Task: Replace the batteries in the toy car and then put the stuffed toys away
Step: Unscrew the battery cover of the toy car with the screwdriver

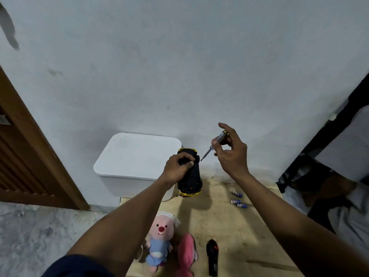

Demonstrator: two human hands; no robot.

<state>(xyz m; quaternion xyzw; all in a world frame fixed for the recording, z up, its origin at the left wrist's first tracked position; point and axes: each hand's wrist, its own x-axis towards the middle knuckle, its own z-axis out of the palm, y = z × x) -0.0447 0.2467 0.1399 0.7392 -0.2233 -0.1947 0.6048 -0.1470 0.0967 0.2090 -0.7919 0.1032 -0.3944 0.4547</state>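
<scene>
Head view – left hand (177, 166) grips the toy car (192, 176) over the table's (229, 226) far end, right hand (231, 154) pinches a screwdriver (214, 144), tip just beside the car. I'd seat the tip squarely before turning – brace the car hard.

The left hand (176, 166) hides part of the toy car (192, 179).

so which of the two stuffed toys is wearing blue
The stuffed toy with the red nose and white cap, on the left of the pair. The other stuffed toy beside it is plain pink all over.
</scene>
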